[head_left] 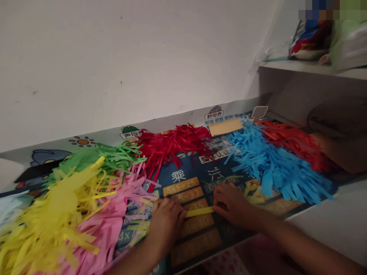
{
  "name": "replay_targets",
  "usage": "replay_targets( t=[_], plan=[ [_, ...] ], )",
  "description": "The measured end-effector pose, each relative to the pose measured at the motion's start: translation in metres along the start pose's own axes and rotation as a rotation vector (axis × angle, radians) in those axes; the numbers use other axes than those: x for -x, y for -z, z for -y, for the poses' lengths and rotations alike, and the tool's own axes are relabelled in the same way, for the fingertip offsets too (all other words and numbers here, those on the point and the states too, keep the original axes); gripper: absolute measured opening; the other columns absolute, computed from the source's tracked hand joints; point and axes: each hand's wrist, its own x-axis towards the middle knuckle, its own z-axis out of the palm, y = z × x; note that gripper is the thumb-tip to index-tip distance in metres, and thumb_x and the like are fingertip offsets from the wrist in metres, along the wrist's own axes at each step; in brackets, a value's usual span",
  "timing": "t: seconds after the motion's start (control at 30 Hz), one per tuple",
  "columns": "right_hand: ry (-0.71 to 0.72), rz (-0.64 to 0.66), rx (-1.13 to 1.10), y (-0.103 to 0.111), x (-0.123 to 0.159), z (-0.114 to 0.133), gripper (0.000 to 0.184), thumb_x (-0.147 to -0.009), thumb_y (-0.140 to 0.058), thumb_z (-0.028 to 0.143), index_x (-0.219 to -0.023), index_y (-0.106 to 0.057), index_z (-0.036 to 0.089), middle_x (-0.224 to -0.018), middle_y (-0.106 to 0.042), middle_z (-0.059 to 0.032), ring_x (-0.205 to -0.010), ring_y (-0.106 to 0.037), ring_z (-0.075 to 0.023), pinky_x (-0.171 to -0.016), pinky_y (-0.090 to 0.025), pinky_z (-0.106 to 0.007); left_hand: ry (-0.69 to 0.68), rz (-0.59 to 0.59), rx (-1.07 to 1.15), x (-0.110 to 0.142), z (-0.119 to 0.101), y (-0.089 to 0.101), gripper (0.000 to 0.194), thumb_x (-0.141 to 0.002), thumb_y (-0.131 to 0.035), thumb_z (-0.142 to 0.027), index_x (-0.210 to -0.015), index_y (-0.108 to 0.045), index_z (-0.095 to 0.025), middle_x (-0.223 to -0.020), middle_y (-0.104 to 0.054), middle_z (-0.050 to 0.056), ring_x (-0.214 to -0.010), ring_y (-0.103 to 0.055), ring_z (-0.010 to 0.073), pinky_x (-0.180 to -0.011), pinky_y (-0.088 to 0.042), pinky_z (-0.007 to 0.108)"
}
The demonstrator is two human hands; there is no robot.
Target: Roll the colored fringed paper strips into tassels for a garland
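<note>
A narrow yellow paper strip (200, 212) stretches level between my two hands, just above the printed table mat. My left hand (168, 214) is closed on its left end, knuckles up. At the other end, my right hand (232, 204) pinches the strip between thumb and fingers. Beside my left hand lie scattered pale yellow and pink strips (140, 225). Some loose yellow strips (254, 192) rest just right of my right hand. The fingertips of my left hand are partly hidden.
Fringed paper heaps surround the middle: yellow (54, 206), pink (109, 214), green (86, 158), dark red (173, 143), blue (275, 164) and red (292, 139). A tan paper block (225, 126) lies at the back. A white shelf (312, 67) with bags overhangs the right; a wall stands behind.
</note>
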Motion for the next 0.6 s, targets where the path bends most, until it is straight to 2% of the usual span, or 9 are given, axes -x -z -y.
replay_targets(
  t=[0.17, 0.27, 0.33, 0.4, 0.47, 0.53, 0.6],
  plan=[
    [-0.019, 0.002, -0.008, 0.000, -0.003, 0.002, 0.011, -0.080, -0.064, 0.016, -0.071, -0.059, 0.018, -0.083, -0.057, -0.0003, -0.083, -0.053, -0.0172, -0.077, -0.028, -0.033, 0.007, 0.012, -0.111, -0.003, -0.001, -0.003, 0.013, -0.086, -0.060, -0.020, -0.074, -0.062, -0.019, -0.078, -0.067, 0.003, -0.078, -0.055, 0.0228, -0.075, -0.031, 0.039],
    [-0.037, 0.014, 0.025, 0.001, -0.005, 0.002, 0.011, -0.079, -0.065, 0.016, -0.071, -0.058, 0.018, -0.081, -0.057, 0.0000, -0.082, -0.053, -0.0172, -0.075, -0.029, -0.032, -0.012, -0.029, -0.104, -0.002, 0.001, -0.003, 0.012, -0.084, -0.061, -0.018, -0.073, -0.061, -0.020, -0.073, -0.064, 0.001, -0.076, -0.054, 0.0211, -0.074, -0.031, 0.038],
    [-0.040, 0.006, 0.085, 0.001, -0.004, 0.003, 0.010, -0.079, -0.066, 0.018, -0.073, -0.059, 0.018, -0.081, -0.059, -0.0002, -0.082, -0.053, -0.0176, -0.074, -0.029, -0.032, -0.071, -0.082, -0.094, 0.000, 0.003, -0.001, 0.010, -0.084, -0.061, -0.014, -0.079, -0.063, -0.022, -0.075, -0.065, -0.001, -0.077, -0.055, 0.0194, -0.077, -0.031, 0.037],
    [0.052, -0.020, 0.192, 0.001, -0.002, 0.004, 0.007, -0.081, -0.067, 0.020, -0.078, -0.061, 0.020, -0.087, -0.062, -0.0010, -0.086, -0.052, -0.0190, -0.076, -0.029, -0.034, -0.186, -0.147, -0.111, 0.002, 0.003, 0.000, 0.017, -0.083, -0.063, -0.011, -0.088, -0.066, -0.028, -0.083, -0.067, -0.002, -0.083, -0.055, 0.0186, -0.084, -0.030, 0.039],
    [0.226, -0.055, 0.319, 0.000, 0.002, 0.006, 0.005, -0.084, -0.067, 0.023, -0.081, -0.064, 0.022, -0.089, -0.064, -0.0010, -0.090, -0.050, -0.0206, -0.079, -0.028, -0.037, -0.305, -0.177, -0.149, 0.002, 0.000, 0.003, 0.023, -0.083, -0.065, -0.013, -0.094, -0.066, -0.033, -0.088, -0.067, -0.005, -0.088, -0.055, 0.0184, -0.093, -0.027, 0.041],
    [0.377, -0.073, 0.431, -0.003, 0.005, 0.009, 0.005, -0.087, -0.065, 0.022, -0.082, -0.064, 0.022, -0.084, -0.064, -0.0010, -0.089, -0.049, -0.0213, -0.082, -0.028, -0.039, -0.362, -0.171, -0.172, 0.002, -0.006, 0.005, 0.018, -0.084, -0.063, -0.015, -0.091, -0.064, -0.032, -0.084, -0.067, -0.006, -0.086, -0.055, 0.0179, -0.098, -0.024, 0.042],
    [0.451, -0.068, 0.523, -0.006, 0.004, 0.010, 0.005, -0.088, -0.063, 0.018, -0.083, -0.064, 0.019, -0.081, -0.063, -0.0019, -0.088, -0.049, -0.0216, -0.084, -0.029, -0.041, -0.375, -0.136, -0.198, -0.001, -0.013, 0.008, 0.015, -0.085, -0.057, -0.013, -0.086, -0.063, -0.028, -0.078, -0.065, -0.005, -0.082, -0.055, 0.0185, -0.099, -0.024, 0.044]
  ],
)
